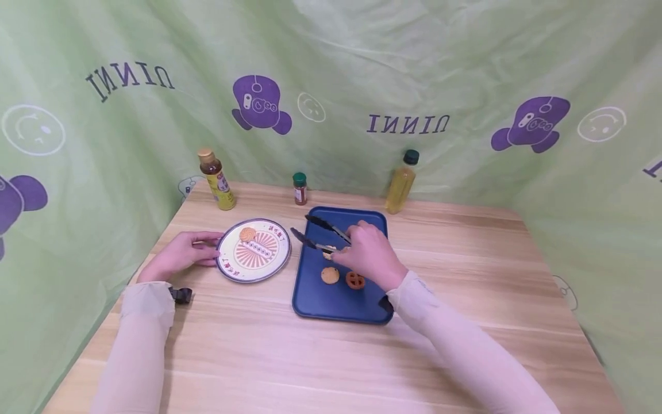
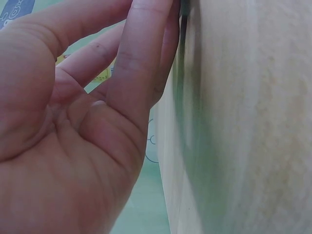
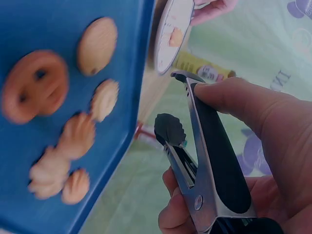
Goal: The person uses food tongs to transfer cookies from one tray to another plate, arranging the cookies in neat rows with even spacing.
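My left hand (image 1: 186, 252) holds the left rim of a white patterned plate (image 1: 240, 269), fingers right at its edge. On that plate lies a round swirled cookie (image 1: 247, 234). A pair of metal tongs (image 3: 192, 112) with black tips and grips is held in my right hand (image 1: 369, 253), thumb along one arm. The tong arms stand apart with nothing between the tips, over the left part of a blue tray (image 1: 320, 305). Several cookies lie on the tray, among them a pretzel-shaped one (image 1: 355, 280) and a plain round one (image 1: 330, 275). My right hand hides some from the head view.
At the back of the wooden table (image 1: 233, 356) stand a yellow-labelled bottle (image 1: 219, 184), a small green-capped spice jar (image 1: 300, 190) and a dark-capped bottle of yellow oil (image 1: 400, 187). A green printed curtain (image 1: 331, 69) hangs behind and at both sides.
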`<move>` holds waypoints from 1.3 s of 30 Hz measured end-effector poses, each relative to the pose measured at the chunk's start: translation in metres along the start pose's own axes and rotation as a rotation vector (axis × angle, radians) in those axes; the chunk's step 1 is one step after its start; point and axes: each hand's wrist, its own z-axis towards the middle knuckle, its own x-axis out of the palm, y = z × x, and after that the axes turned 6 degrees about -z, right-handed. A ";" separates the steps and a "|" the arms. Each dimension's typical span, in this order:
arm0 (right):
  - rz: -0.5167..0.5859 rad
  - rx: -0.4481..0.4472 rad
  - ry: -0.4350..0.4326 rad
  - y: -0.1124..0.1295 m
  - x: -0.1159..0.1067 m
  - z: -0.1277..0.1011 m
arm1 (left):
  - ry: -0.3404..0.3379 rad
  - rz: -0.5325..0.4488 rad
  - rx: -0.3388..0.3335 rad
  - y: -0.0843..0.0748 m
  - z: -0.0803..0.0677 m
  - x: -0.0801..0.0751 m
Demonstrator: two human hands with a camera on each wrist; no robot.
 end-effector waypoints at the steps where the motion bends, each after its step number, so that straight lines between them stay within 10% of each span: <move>1: -0.001 0.003 -0.006 -0.007 -0.001 -0.004 | 0.002 0.007 0.002 0.000 0.000 0.001; 16: -0.049 0.131 -0.037 -0.081 -0.014 -0.036 | 0.009 0.018 -0.002 -0.001 0.000 0.002; 39: -0.106 0.099 -0.045 -0.101 -0.024 -0.051 | 0.000 0.019 -0.018 0.000 0.001 -0.001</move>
